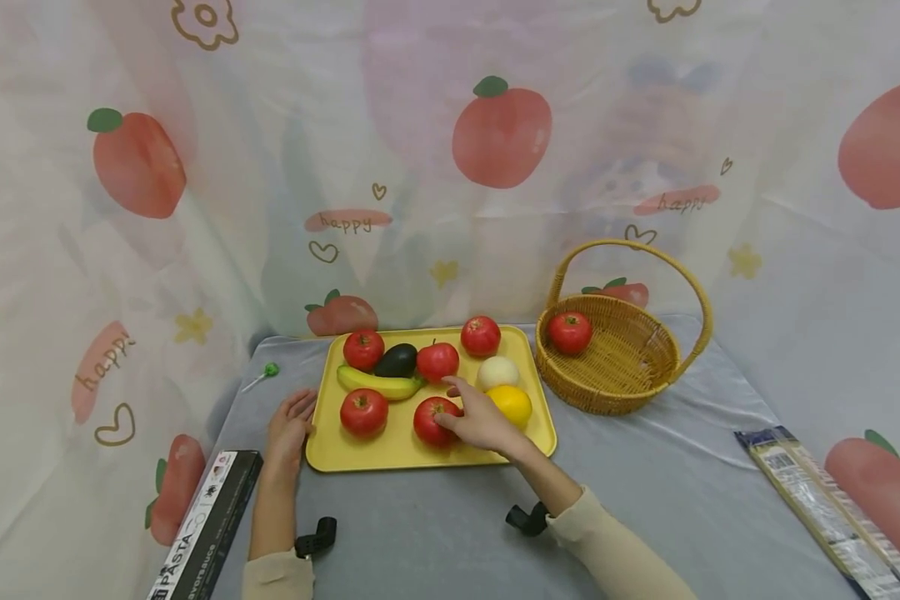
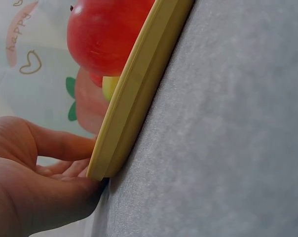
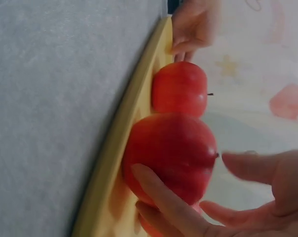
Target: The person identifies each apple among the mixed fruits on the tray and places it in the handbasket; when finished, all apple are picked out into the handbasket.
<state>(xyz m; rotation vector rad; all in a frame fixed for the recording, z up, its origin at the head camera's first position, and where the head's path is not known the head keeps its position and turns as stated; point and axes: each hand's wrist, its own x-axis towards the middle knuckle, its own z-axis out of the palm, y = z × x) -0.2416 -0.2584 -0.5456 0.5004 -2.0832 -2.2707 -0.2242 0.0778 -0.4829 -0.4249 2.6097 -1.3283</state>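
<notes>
Over the front red apple (image 1: 435,422) on the yellow tray (image 1: 405,458), my right hand (image 1: 482,417) spreads its fingers and thumb. In the right wrist view, fingertips (image 3: 151,180) lie across the apple's side, while the thumb stands off near its stem. My left hand (image 1: 291,427) is at the tray's left edge, its thumb touching the rim and its fingers straight beside it. A second apple (image 1: 363,413) sits front left on the tray. Behind are a banana (image 1: 378,383), a dark avocado (image 1: 396,361), more red fruits (image 1: 437,362), a pale round fruit (image 1: 498,372) and a lemon (image 1: 512,405).
Right of the tray stands a wicker basket (image 1: 607,392) with a tall handle and one red fruit (image 1: 569,333) inside. A green lollipop (image 1: 270,369) and a black pasta box (image 1: 213,525) lie left. At far right is a long plastic-wrapped pack (image 1: 817,508). A printed curtain hangs behind.
</notes>
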